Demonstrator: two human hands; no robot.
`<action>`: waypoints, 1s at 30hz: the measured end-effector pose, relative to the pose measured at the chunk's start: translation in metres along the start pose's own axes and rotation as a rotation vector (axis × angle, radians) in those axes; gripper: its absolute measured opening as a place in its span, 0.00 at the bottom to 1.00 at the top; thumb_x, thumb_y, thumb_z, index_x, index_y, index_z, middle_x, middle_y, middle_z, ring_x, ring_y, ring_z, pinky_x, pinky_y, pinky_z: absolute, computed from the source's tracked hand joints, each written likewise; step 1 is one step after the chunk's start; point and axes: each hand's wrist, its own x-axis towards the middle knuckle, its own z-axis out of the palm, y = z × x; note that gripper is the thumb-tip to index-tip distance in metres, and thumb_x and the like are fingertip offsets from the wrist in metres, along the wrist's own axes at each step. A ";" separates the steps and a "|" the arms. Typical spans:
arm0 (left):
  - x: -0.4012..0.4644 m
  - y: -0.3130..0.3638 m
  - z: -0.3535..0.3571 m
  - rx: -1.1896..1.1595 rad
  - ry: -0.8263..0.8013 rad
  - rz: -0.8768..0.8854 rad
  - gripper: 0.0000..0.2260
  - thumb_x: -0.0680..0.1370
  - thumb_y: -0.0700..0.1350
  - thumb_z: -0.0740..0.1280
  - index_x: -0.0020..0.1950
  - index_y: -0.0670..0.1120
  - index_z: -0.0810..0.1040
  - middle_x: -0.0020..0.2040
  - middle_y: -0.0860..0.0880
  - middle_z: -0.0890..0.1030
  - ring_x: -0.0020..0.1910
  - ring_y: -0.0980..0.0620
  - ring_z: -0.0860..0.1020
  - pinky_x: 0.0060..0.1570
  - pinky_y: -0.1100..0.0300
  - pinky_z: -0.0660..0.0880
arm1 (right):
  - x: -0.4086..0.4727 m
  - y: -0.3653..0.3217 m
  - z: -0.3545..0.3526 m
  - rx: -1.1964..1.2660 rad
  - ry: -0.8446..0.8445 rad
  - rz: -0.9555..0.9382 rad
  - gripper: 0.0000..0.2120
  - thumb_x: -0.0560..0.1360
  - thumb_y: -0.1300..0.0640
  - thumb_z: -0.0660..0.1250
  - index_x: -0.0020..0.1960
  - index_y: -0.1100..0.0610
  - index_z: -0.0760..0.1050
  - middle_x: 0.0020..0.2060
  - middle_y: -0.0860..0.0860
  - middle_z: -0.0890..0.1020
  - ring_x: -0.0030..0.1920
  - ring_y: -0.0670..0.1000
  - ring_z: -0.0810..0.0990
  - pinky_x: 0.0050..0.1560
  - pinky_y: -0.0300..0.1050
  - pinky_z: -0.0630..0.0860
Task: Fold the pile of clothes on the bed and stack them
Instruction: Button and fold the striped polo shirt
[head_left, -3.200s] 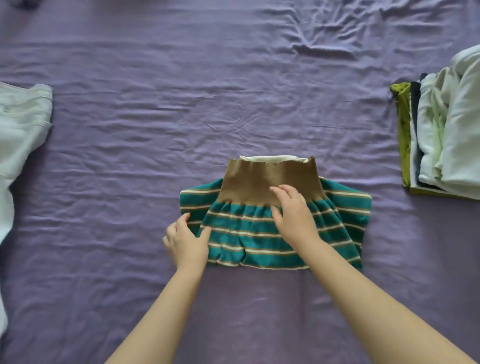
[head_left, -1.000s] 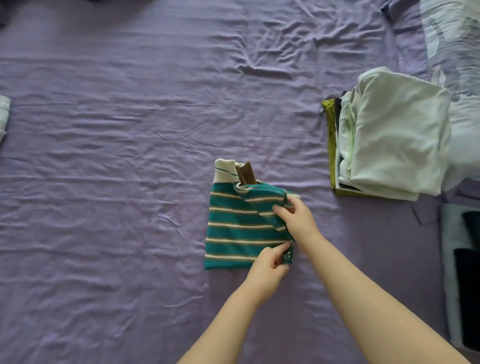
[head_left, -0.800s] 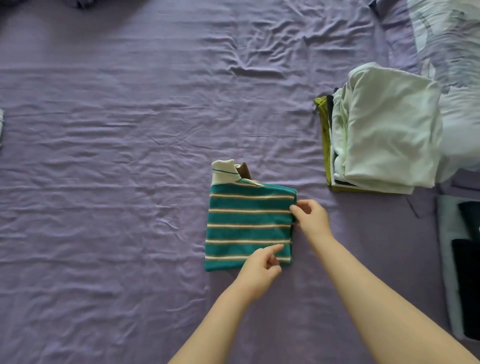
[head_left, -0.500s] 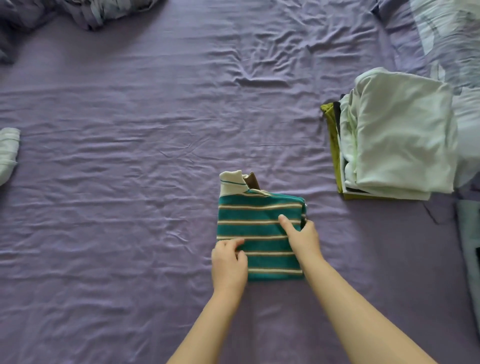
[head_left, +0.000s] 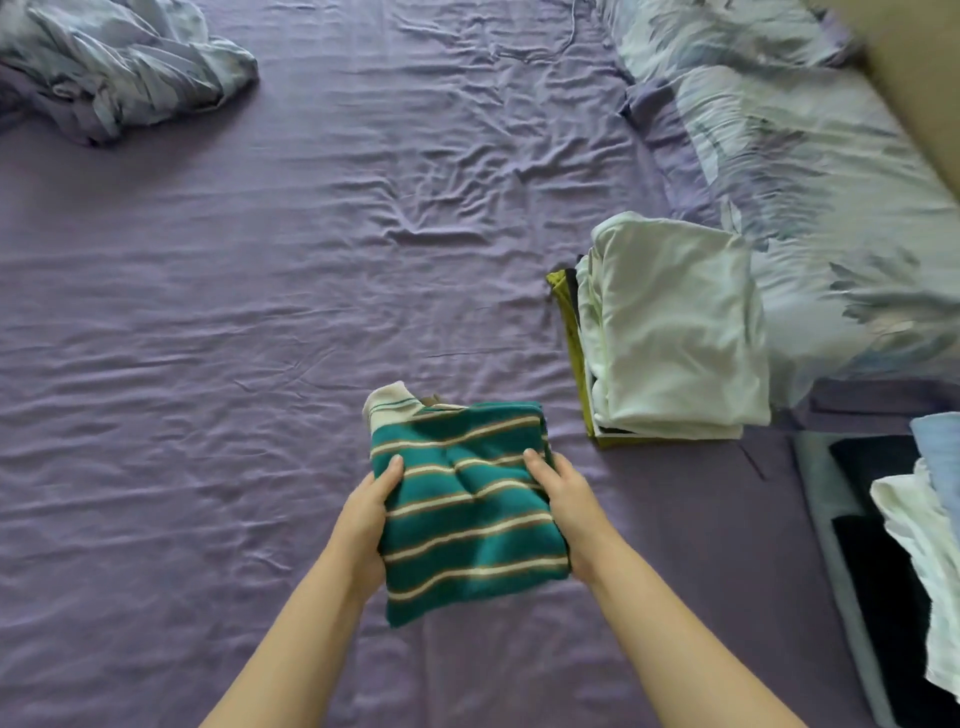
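Observation:
A folded teal garment with cream and brown stripes (head_left: 467, 514) is held up off the purple bed sheet (head_left: 260, 338). My left hand (head_left: 366, 519) grips its left edge, thumb on top. Its right edge is gripped by my right hand (head_left: 563, 501), fingers underneath. A cream collar sticks out at its far left corner. To the right stands the stack of folded clothes (head_left: 670, 332), pale white on top with olive and dark layers below.
A crumpled blue-grey patterned cloth (head_left: 119, 67) lies at the far left corner. A patterned duvet (head_left: 810, 182) runs along the right side behind the stack. At the right edge lie dark, light blue and white clothes (head_left: 904, 545).
The striped garment was folded in half sideways, then pressed flat. Both hands have now taken its sides and lifted it off the sheet, toward me.

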 end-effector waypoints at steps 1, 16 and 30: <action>-0.003 0.006 0.013 -0.025 -0.042 0.021 0.14 0.79 0.53 0.63 0.61 0.48 0.76 0.53 0.42 0.84 0.48 0.41 0.83 0.40 0.50 0.80 | -0.003 -0.016 -0.008 0.007 -0.021 -0.039 0.13 0.79 0.54 0.63 0.60 0.59 0.73 0.48 0.56 0.84 0.45 0.55 0.84 0.40 0.47 0.80; 0.013 0.100 0.286 0.172 -0.397 0.221 0.13 0.79 0.51 0.64 0.63 0.52 0.74 0.52 0.44 0.84 0.49 0.44 0.83 0.43 0.50 0.81 | 0.015 -0.214 -0.174 0.042 0.163 -0.399 0.10 0.79 0.50 0.62 0.57 0.53 0.75 0.45 0.53 0.85 0.44 0.54 0.84 0.36 0.46 0.79; 0.042 0.038 0.265 0.899 -0.101 0.390 0.25 0.81 0.43 0.61 0.76 0.58 0.59 0.62 0.46 0.75 0.49 0.50 0.78 0.47 0.56 0.79 | 0.041 -0.176 -0.182 -0.762 0.462 -0.396 0.24 0.80 0.57 0.58 0.75 0.54 0.58 0.66 0.55 0.72 0.63 0.57 0.73 0.63 0.53 0.70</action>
